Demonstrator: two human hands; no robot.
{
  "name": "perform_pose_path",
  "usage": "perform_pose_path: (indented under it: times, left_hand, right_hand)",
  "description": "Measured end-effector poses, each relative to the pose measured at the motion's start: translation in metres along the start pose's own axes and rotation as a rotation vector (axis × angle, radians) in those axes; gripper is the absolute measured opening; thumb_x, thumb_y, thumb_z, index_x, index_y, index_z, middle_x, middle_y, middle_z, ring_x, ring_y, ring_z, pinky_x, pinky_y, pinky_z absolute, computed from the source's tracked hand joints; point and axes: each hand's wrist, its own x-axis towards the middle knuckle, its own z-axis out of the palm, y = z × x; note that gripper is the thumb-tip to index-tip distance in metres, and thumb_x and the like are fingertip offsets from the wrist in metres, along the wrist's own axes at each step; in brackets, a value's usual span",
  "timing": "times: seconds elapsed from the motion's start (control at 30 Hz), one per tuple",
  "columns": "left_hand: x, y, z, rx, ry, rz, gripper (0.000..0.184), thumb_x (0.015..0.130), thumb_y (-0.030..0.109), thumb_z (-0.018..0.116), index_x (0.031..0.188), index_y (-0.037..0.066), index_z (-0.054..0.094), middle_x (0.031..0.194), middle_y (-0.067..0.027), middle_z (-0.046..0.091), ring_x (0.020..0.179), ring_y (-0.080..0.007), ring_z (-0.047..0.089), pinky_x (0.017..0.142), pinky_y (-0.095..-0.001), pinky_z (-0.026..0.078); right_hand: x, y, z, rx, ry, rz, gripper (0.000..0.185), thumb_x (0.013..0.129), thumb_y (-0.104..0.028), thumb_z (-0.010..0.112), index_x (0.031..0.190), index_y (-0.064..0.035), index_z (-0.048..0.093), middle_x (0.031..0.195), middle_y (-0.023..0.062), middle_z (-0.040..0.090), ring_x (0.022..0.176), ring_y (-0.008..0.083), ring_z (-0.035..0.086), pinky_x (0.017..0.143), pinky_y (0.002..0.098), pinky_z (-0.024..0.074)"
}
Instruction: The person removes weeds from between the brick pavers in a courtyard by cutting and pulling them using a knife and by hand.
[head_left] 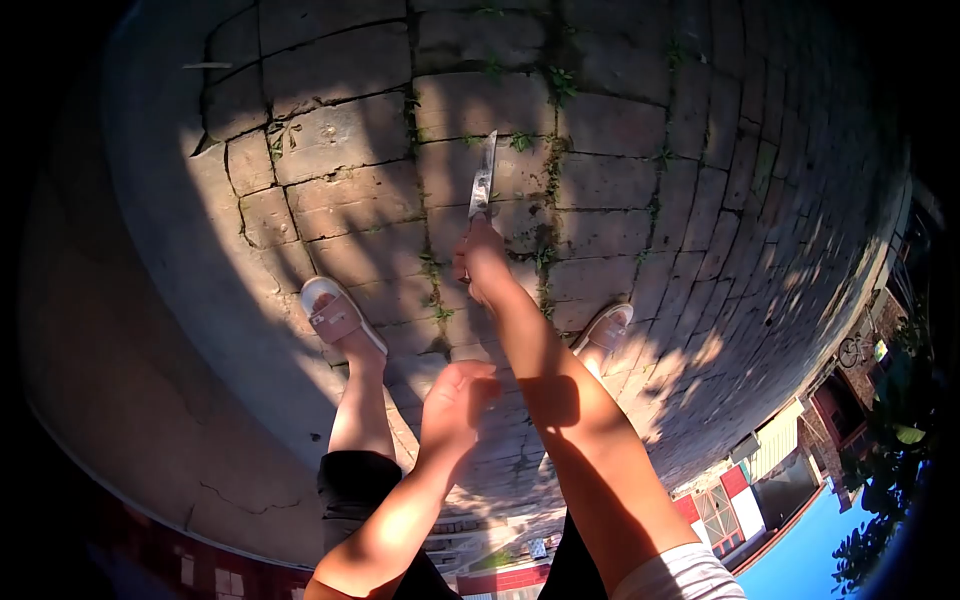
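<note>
My right hand (482,258) is closed around the handle of a knife (483,180), whose long metal blade points forward over the brick paving (360,200). Beneath the blade and beside it, small green weeds (521,141) grow in the joints between bricks. Nearer my body, my left hand (458,398) is curled with its fingers bent together, apart from the knife. Whatever those fingers may hold is hidden. A taller weed (562,82) stands in a joint ahead of the knife tip.
My feet, in pink slide sandals (338,318), stand apart on either side of my hands. A smooth concrete strip (190,260) and a wall run along the left. Buildings (740,510) and leafy branches (900,450) appear at lower right. Shadows cross the bricks.
</note>
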Motion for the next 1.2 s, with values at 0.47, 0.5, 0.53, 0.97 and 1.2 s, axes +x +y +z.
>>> perform_pose_path:
  times: [0.47,0.5,0.53,0.97,1.2]
  left_hand:
    - [-0.002,0.02,-0.014,0.005,-0.065,0.071,0.018,0.091,0.019,0.048,0.094,0.003,0.056,0.081,-0.0043,0.059,0.078,-0.0115,0.053,0.077,-0.0251,0.039]
    - [-0.001,0.021,-0.014,0.004,-0.06,0.07,0.018,0.091,0.019,0.048,0.095,0.004,0.056,0.081,-0.0043,0.059,0.078,-0.0116,0.053,0.077,-0.0252,0.039]
    - [0.0,0.022,-0.013,-0.001,-0.053,0.073,0.018,0.091,0.019,0.048,0.095,0.004,0.056,0.081,-0.0044,0.059,0.079,-0.0118,0.053,0.077,-0.0253,0.039]
    - [-0.002,0.02,-0.014,0.006,-0.075,0.124,0.018,0.09,0.021,0.052,0.093,0.004,0.057,0.08,-0.0037,0.059,0.078,-0.0127,0.054,0.076,-0.0259,0.041]
    - [-0.005,0.03,-0.019,-0.063,0.048,0.288,0.016,0.092,0.017,0.048,0.097,0.002,0.054,0.081,-0.004,0.056,0.077,-0.0115,0.051,0.076,-0.0259,0.04]
  right_hand:
    - [-0.008,-0.002,-0.012,0.035,-0.001,0.056,0.031,0.096,-0.039,0.033,0.088,-0.0096,0.038,0.059,-0.0003,0.035,0.044,0.0086,0.027,0.037,0.025,0.0234]
    - [-0.01,-0.004,-0.016,0.054,0.048,0.035,0.031,0.096,-0.04,0.033,0.088,-0.0096,0.038,0.059,-0.0004,0.035,0.044,0.0085,0.027,0.037,0.025,0.0233]
    - [-0.011,-0.008,-0.02,0.07,0.094,0.014,0.032,0.096,-0.04,0.033,0.087,-0.0097,0.038,0.059,-0.0005,0.035,0.044,0.0085,0.027,0.037,0.0249,0.0231]
    - [-0.01,-0.016,-0.019,0.029,0.009,0.046,0.033,0.097,-0.037,0.027,0.087,-0.008,0.038,0.056,-0.0006,0.033,0.041,0.009,0.025,0.038,0.0258,0.0229]
    - [-0.006,-0.003,0.049,0.215,-0.03,0.156,0.03,0.096,-0.038,0.03,0.086,-0.0099,0.035,0.058,-0.0001,0.035,0.041,0.0096,0.026,0.038,0.0265,0.0251]
